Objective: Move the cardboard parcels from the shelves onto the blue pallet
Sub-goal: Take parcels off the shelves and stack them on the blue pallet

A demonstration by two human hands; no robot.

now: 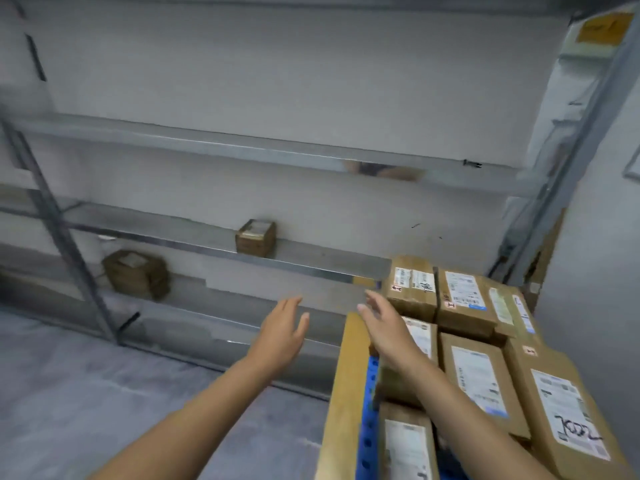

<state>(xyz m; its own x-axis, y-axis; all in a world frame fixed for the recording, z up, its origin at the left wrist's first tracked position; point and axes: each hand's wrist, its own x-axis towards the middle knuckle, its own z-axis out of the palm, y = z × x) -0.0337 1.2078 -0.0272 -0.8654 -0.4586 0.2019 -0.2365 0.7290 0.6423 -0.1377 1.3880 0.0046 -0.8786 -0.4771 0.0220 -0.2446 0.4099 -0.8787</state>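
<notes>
Head view: two parcels (256, 238) (136, 274) shelved, two hands (282, 329) (385, 330).

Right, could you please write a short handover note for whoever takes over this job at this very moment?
Hands: the left hand and right hand are both open and hold nothing. They reach toward the shelves, the right one above the pallet's near edge.
Things: a small parcel sits on the middle shelf. A larger parcel sits on the shelf below, further left.
Done: the stacked parcels are on the blue pallet.
Left: carry the two shelf parcels over. The rack at the far right is too blurred to judge.
</notes>
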